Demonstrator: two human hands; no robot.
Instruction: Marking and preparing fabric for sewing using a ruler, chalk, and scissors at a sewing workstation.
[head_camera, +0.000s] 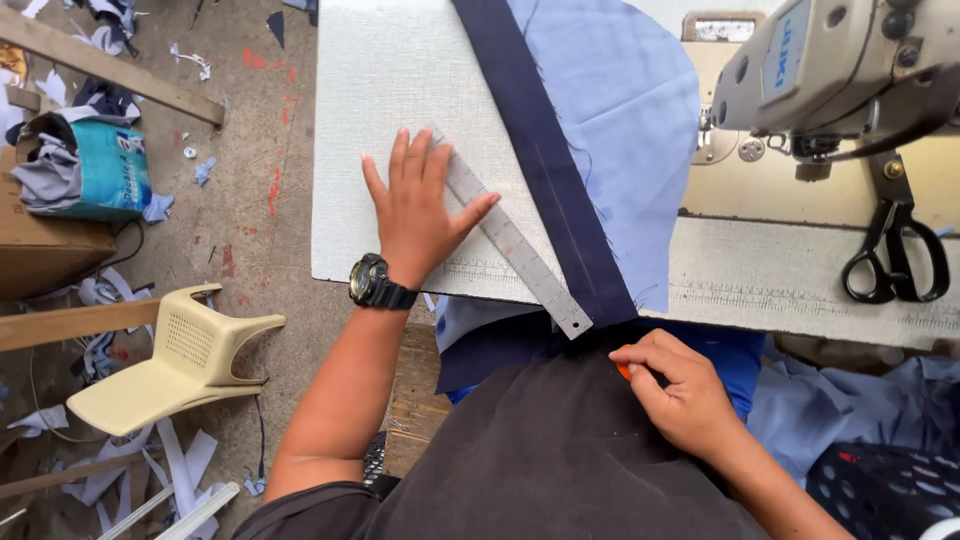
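Note:
My left hand (418, 210) lies flat with fingers spread on the white table (380, 90), its thumb pressing a steel ruler (515, 243). The ruler runs diagonally beside a long dark navy fabric strip (548, 170), which lies over a light blue fabric piece (625, 110). A black watch sits on the left wrist. My right hand (678, 385) is near my body at the table's front edge, its fingers pinched on a small orange object (624, 371), mostly hidden. It is just below the ruler's near end.
A sewing machine (830, 70) stands at the right, with black scissors (893, 255) on the table beneath it. On the floor at the left are an overturned cream plastic chair (180, 360), fabric scraps and a bag (90, 170). More blue cloth (850, 400) hangs at the lower right.

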